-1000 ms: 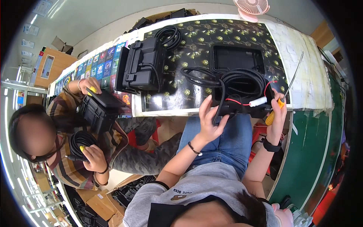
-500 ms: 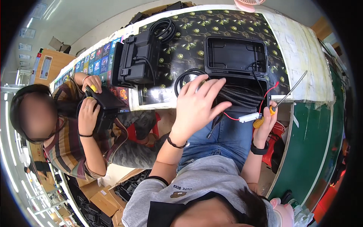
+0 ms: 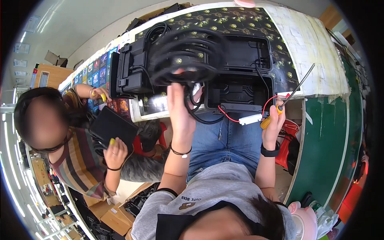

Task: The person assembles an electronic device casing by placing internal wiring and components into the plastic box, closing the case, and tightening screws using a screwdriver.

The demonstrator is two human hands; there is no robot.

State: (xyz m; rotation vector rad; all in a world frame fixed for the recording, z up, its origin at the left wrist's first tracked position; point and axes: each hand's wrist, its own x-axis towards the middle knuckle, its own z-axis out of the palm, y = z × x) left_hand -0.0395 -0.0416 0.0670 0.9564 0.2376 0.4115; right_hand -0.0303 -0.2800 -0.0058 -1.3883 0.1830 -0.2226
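My left hand [image 3: 179, 110] is raised with its fingers closed around a coil of black cable [image 3: 191, 54], which is smeared by motion. The coil hangs to the left of and over an open black plastic case [image 3: 240, 91]. The hinged lid [image 3: 246, 52] is tipped back on the table. In my right hand [image 3: 277, 124] is a screwdriver [image 3: 302, 80] with a yellow handle and long metal shaft, pointing up and away. That hand is at the case's near right corner. Beside it, a white inline holder [image 3: 250, 119] hangs on red wires at the case's near edge.
A closed black case [image 3: 136, 66] with a cable coil stands on the patterned table mat [image 3: 230, 20]. To the left, a co-worker [image 3: 68, 148] handles another black box [image 3: 114, 127]. A green surface [image 3: 324, 148] lies on the right, and cardboard boxes [image 3: 114, 218] are at the lower left.
My left hand has grasped the coiled cable and lifted it out of the case, up and left, baring the inside. My right hand keeps the screwdriver. The co-worker's box has turned and moved lower.
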